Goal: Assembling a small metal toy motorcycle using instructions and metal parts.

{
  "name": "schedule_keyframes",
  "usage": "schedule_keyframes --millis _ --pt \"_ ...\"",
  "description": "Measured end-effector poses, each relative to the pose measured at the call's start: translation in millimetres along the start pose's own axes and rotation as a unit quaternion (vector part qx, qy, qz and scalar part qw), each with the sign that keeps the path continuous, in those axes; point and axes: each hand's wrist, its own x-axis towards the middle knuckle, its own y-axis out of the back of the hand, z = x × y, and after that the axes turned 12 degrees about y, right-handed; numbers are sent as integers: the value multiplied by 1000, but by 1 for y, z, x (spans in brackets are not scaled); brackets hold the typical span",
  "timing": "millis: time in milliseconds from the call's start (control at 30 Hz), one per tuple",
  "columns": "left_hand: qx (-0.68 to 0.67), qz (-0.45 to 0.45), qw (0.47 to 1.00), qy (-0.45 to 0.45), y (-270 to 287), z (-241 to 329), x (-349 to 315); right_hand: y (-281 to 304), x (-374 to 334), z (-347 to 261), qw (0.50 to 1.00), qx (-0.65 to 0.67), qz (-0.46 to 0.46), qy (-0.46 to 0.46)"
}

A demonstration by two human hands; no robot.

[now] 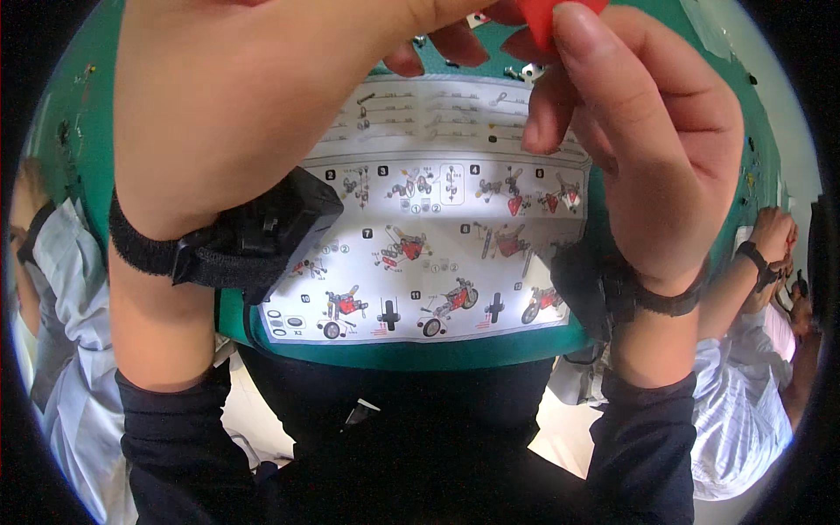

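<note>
Red piece (560, 19): I see it at the top edge, pinched in my right hand's fingertips, mostly cut off by the frame.
Table (726, 105): green surface filling the view beyond my hands, with small metal parts (525, 74) scattered near its far side.
Room: pale floor shows below the table's near edge; my dark clothing fills the bottom middle.
Neighbours: I make out a person in a light shirt (61, 350) at the left rim and another person's hands (774, 236), one with a dark wristband, at the right rim.
Sheet (437, 227): white instruction sheet lying flat on the table, printed with numbered drawings of a red wheeled model.
Left hand (262, 87): raised close to the camera, back toward me, fingers curled up to the red piece; whether they touch it I cannot tell.
Right hand (647, 131): raised beside the left, thumb and fingers closed on the red piece.
Wrists: each carries a black strap with a black box (262, 232).
</note>
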Motion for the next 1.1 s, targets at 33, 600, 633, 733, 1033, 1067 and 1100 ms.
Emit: schedule_keyframes --millis 33,600,633,733,1033,1067,1100 --pt "1 0 1000 5 0 -2 2 1 -1 0 1000 -3 -5 -1" --pt "-16 -28 999 42 1 -24 0 2 0 4 991 -98 -93 -9" --pt "-16 -27 998 46 0 -25 -2 6 -2 5 990 -101 -100 -10" --pt "-20 -39 998 49 1 -32 6 28 6 22 986 -123 -110 -11" --pt "-11 -45 996 70 5 -34 -4 78 -4 35 975 -155 -158 -3" --pt "-12 -46 996 72 6 -33 -5 74 -2 34 973 -160 -163 -4" --pt "-12 -46 996 75 8 -32 -6 75 -2 32 972 -164 -169 -3"
